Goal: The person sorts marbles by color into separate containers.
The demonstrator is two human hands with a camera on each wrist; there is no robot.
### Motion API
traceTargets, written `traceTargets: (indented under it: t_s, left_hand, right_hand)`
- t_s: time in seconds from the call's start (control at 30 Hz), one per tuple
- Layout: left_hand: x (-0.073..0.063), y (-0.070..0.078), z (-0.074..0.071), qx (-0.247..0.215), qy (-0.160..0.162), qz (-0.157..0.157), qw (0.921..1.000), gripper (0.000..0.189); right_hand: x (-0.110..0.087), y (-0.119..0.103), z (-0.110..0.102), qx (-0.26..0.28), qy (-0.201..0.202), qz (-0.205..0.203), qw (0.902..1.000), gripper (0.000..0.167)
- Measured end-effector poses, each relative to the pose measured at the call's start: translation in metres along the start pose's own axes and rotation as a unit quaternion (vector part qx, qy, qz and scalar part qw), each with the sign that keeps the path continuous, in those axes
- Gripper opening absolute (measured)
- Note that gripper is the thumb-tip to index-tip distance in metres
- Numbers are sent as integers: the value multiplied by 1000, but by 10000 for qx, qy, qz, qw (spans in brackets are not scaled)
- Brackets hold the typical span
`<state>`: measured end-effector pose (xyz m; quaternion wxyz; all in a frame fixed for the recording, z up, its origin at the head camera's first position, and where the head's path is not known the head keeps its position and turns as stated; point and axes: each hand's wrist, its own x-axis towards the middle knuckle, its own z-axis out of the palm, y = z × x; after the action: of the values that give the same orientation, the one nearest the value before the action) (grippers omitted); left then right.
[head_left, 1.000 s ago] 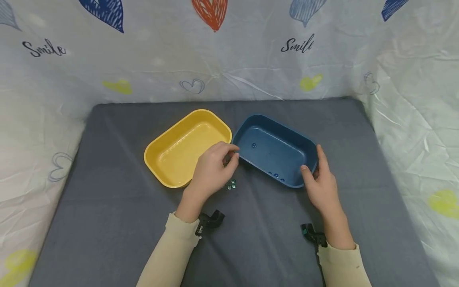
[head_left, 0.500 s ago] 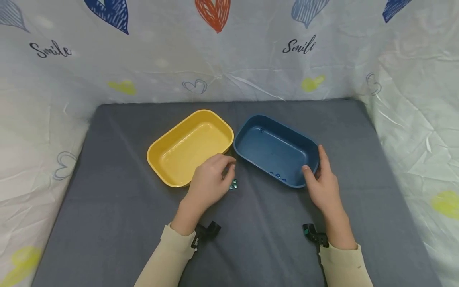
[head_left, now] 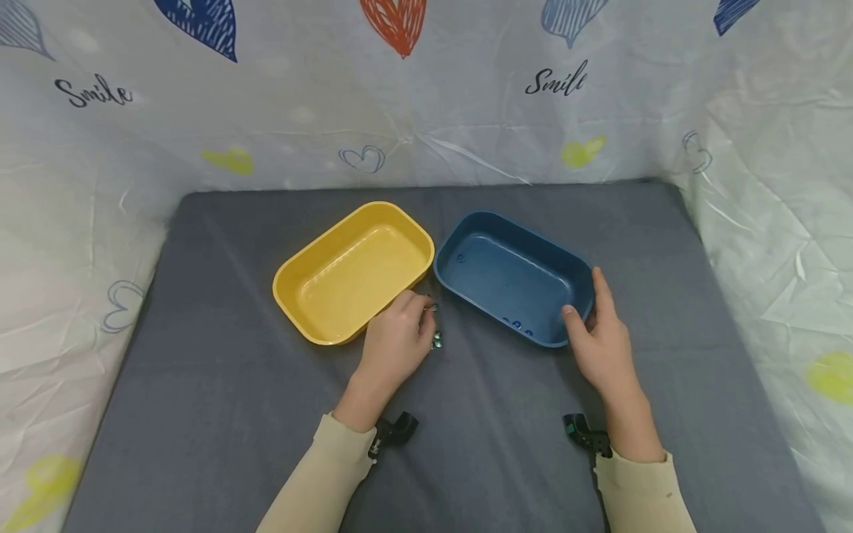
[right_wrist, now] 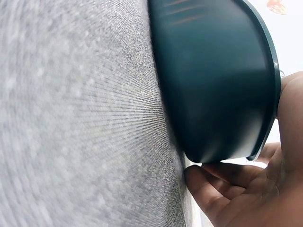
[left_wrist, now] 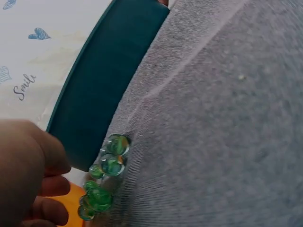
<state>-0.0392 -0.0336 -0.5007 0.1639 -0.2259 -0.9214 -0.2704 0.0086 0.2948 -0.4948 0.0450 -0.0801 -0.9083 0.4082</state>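
In the head view my left hand is low over the cloth, in front of the yellow bin, with its fingers bent. Its index fingertip is right at a glass marble, and the thumb stands apart from that finger. Several clear green marbles lie beside the fingers in the left wrist view. My right hand grips the right end of the blue bin, thumb over the near rim and fingers around the outside. Inside that bin are one marble at the left and several blue-looking marbles along the near wall.
A grey cloth covers the table. The two bins stand side by side, corners close together. A white printed curtain hangs behind and at both sides. Black camera mounts sit at both wrists.
My left hand has drawn back from the blue bin's left corner down to the marbles on the cloth. A marble has rolled about inside the blue bin. My right hand keeps its grip.
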Motion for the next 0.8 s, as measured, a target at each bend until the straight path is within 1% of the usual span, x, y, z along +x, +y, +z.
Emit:
traceTargets:
  t_s: [0.2,0.33,0.5,0.7,0.8]
  left_hand:
    - [-2,-4,4,339,86,25,9994,10]
    - [-2,-5,4,686,-12,-27,9976,13]
    - [-2,-5,5,933,-136,-86,9955,14]
    - [-3,-4,10,1410,-10,-68,9900,13]
    - [-3,-1,12,1586,51,-135,9872,12]
  right_hand:
    - [1,0,1,-6,24,16,10000,79]
    - [0,1,1,-39,12,39,10000,79]
    - [-1,1,-1,1,-70,36,10000,79]
    - [-1,1,-1,121,-137,62,9998,79]
    - [0,1,-1,64,-121,65,9999,79]
